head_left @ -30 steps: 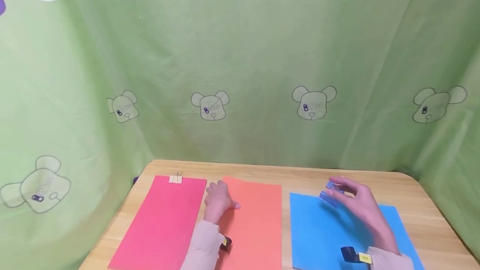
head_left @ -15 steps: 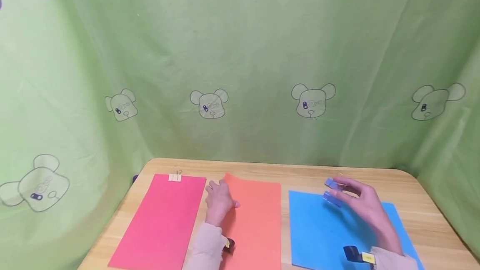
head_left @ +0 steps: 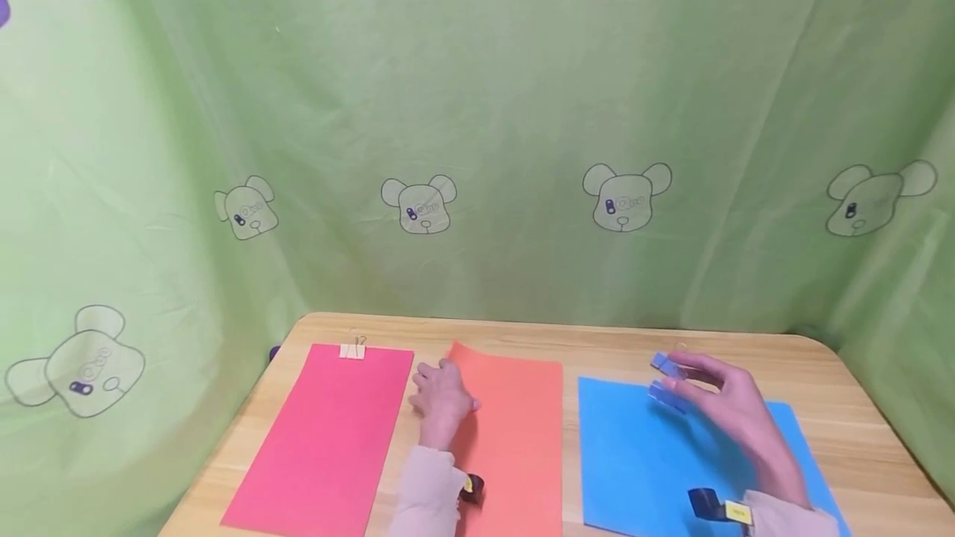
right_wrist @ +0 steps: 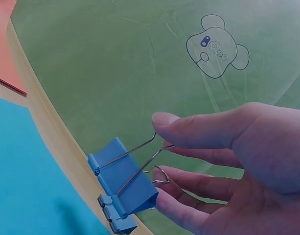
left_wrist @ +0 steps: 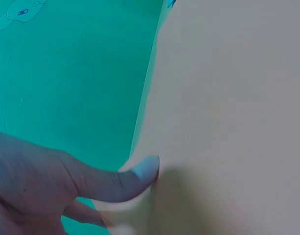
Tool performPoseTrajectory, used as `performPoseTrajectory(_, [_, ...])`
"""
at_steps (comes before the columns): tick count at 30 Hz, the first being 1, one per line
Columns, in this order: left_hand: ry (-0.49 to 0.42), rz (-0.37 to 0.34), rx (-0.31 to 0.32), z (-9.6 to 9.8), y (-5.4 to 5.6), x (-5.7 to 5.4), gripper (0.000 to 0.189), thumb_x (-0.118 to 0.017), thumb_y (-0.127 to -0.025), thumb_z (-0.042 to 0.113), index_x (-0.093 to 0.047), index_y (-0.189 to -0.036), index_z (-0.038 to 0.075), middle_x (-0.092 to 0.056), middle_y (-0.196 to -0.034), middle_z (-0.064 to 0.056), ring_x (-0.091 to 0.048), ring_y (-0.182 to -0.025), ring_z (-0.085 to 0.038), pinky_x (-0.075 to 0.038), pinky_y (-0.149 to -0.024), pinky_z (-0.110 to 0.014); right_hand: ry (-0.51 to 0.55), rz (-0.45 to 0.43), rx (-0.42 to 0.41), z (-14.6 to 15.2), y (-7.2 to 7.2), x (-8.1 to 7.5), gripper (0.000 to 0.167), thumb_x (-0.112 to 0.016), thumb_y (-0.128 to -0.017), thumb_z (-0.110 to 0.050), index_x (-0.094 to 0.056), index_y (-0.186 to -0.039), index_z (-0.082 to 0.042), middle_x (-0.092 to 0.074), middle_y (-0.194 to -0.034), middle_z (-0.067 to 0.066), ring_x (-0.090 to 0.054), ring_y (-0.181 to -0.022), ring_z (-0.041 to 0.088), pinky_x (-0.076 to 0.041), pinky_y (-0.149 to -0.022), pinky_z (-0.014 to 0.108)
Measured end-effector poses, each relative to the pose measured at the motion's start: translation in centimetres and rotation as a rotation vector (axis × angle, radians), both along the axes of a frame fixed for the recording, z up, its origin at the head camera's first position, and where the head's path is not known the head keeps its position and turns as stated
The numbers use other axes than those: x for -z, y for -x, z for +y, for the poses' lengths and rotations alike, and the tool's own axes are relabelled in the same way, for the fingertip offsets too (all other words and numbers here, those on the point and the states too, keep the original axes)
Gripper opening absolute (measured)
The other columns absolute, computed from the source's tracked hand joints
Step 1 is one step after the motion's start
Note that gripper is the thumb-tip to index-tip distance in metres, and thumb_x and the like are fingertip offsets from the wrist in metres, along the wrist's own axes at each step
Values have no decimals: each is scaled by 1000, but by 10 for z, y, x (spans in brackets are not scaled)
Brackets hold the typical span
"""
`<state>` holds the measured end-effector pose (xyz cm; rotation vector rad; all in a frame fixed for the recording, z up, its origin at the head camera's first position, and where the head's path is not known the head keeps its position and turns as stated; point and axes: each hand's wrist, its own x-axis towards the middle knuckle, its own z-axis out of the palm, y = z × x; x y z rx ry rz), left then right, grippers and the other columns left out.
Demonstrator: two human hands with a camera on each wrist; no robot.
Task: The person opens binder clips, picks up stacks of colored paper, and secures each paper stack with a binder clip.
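In the head view my left hand (head_left: 440,399) holds the left edge of the orange paper (head_left: 518,446). The left wrist view shows the thumb (left_wrist: 125,185) on the sheet's face and a finger behind it. My right hand (head_left: 734,408) is raised over the blue paper (head_left: 634,454) and holds two blue binder clips. In the right wrist view, the thumb and fingers pinch the wire handles of the larger binder clip (right_wrist: 132,181). A smaller binder clip (right_wrist: 115,215) shows beneath it; how it is held is partly hidden.
A pink sheet (head_left: 328,437) lies at the left of the wooden table (head_left: 477,331). A white binder clip (head_left: 352,351) sits on its top edge. A green curtain (head_left: 507,106) with bear prints hangs behind and at the sides.
My left hand has shifted slightly right, and the orange paper's far left corner stands a bit higher. My right hand and its clips have drifted slightly right.
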<state>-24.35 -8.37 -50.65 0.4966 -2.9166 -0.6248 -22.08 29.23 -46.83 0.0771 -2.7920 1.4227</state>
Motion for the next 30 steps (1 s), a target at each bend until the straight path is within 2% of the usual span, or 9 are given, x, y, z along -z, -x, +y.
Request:
performPoseTrajectory(4, [-22, 62, -14, 6, -1, -1, 48, -84, -73, 3, -57, -112, -3, -50, -102, -32, -51, -94, -47, -49, -64, -62, -6, 0, 2, -2, 0, -3, 71, -72, -95, -46, -54, -146, -1, -54, -144, 28, -51, -129, 48, -47, -94, 57])
performPoseTrajectory(6, [-33, 65, -33, 8, -2, -1, 49, -78, -75, -2, -55, -118, -2, -50, -102, -32, -51, -94, -48, -48, -62, -62, -14, -4, -4, -3, 1, -5, 71, -72, -95, -47, -55, -145, 0, -53, -145, 28, -51, -129, 48, -47, -95, 59])
performPoseTrajectory(11, [-46, 37, -53, 8, -3, 2, 74, -89, -70, 4, -52, -135, 0, -52, -109, -33, -52, -98, -48, -48, -68, -64, -9, -16, -8, -4, 0, -6, 71, -73, -94, -47, -56, -143, 1, -52, -145, 29, -49, -130, 49, -44, -96, 65])
performPoseTrajectory(17, [-46, 4, -51, 6, -5, 6, 78, -96, -65, 14, -55, -129, -1, -55, -108, -34, -54, -101, -50, -46, -78, -69, -9, -14, -9, -3, -2, -5, 70, -73, -94, -46, -56, -143, 1, -51, -146, 29, -48, -130, 50, -43, -97, 67])
performPoseTrajectory(21, [-64, -18, -48, 2, -5, 7, 79, -99, -63, 19, -55, -125, -2, -54, -107, -32, -56, -99, -49, -50, -75, -65, -6, -13, -3, -2, -3, -5, 70, -74, -94, -46, -56, -143, 0, -51, -146, 30, -49, -130, 51, -44, -95, 67])
performPoseTrajectory(26, [-169, 46, -9, -5, -2, 8, 75, -99, -59, 9, -53, -117, -8, -49, -103, -29, -59, -79, -45, -55, -63, -57, -8, 5, -18, -1, -3, -6, 68, -73, -95, -44, -56, -143, 1, -54, -143, 30, -50, -129, 51, -43, -95, 67])
performPoseTrajectory(28, [-210, 57, 12, -8, -1, 9, 79, -100, -59, 9, -52, -118, -11, -49, -105, -30, -60, -80, -45, -56, -66, -57, -7, 7, -18, -1, -3, -5, 69, -73, -95, -44, -55, -143, 2, -55, -142, 30, -50, -129, 51, -45, -95, 66])
performPoseTrajectory(30, [-247, 51, 25, -12, -1, 12, 84, -100, -60, 10, -51, -124, -13, -52, -110, -31, -62, -89, -46, -56, -75, -58, -10, 6, -18, -1, -3, -5, 70, -73, -95, -44, -54, -144, 2, -56, -141, 30, -52, -128, 49, -49, -95, 56])
